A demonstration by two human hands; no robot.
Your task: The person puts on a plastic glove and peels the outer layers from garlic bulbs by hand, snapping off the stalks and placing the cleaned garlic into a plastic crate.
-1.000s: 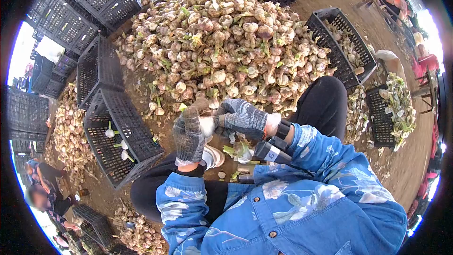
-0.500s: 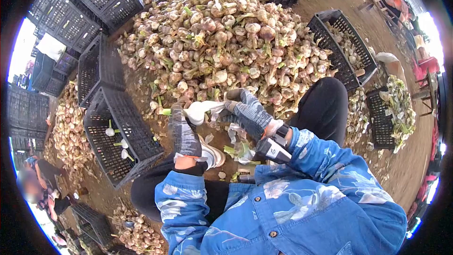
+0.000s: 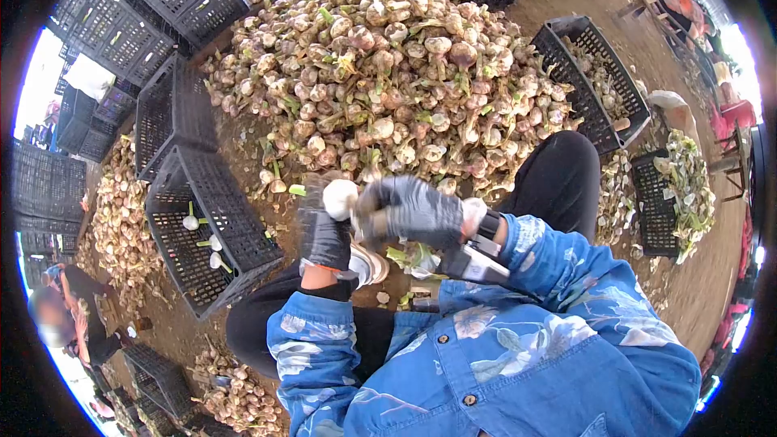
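Note:
A white, peeled garlic bulb (image 3: pixel 340 198) is gripped in my gloved left hand (image 3: pixel 320 231), with its green stem end (image 3: pixel 298 190) poking out to the left. Close against the bulb's right side is my gloved right hand (image 3: pixel 417 210), fingers curled and smeared by motion; anything between them is hidden. Just beyond both hands rises a big heap of unpeeled garlic (image 3: pixel 388 73). To the left, a tilted black crate (image 3: pixel 239 222) holds several white bulbs with green stems.
Black crates (image 3: pixel 113 28) are stacked at the upper left. Another crate (image 3: pixel 558 73) with garlic stands right of the heap, and a crate (image 3: pixel 651 202) heaped with peelings lies farther right. Peelings (image 3: pixel 417 259) litter the ground between my legs. Another person (image 3: pixel 77 316) sits at the far left.
My right hand has turned and moved slightly left, closer to the bulb. The loose white skin stretched between bulb and right hand no longer shows. My left hand keeps hold of the bulb.

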